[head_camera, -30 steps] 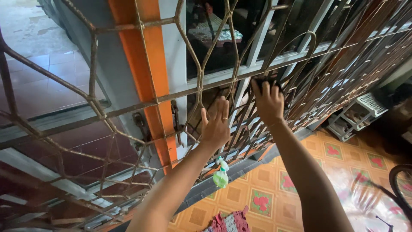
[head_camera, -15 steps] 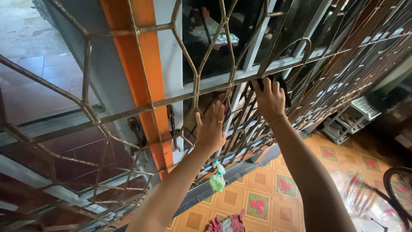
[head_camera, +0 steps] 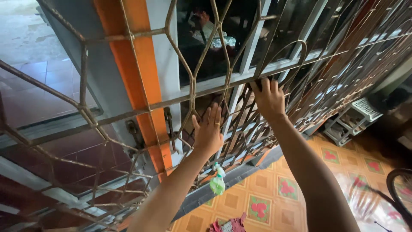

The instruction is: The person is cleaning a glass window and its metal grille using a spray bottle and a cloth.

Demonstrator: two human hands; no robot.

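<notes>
Both bare arms reach up from the bottom of the frame toward its middle. The left hand (head_camera: 209,131) is open, fingers spread upward, a ring on one finger. The right hand (head_camera: 269,98), higher and right of centre, has its fingers curled forward.

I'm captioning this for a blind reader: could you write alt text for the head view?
Two bare hands press against a rusty metal grille: the left hand flat on the bars, the right hand gripping a horizontal bar. Behind it stands an orange post; below, a green spray bottle on a patterned tile floor.
</notes>
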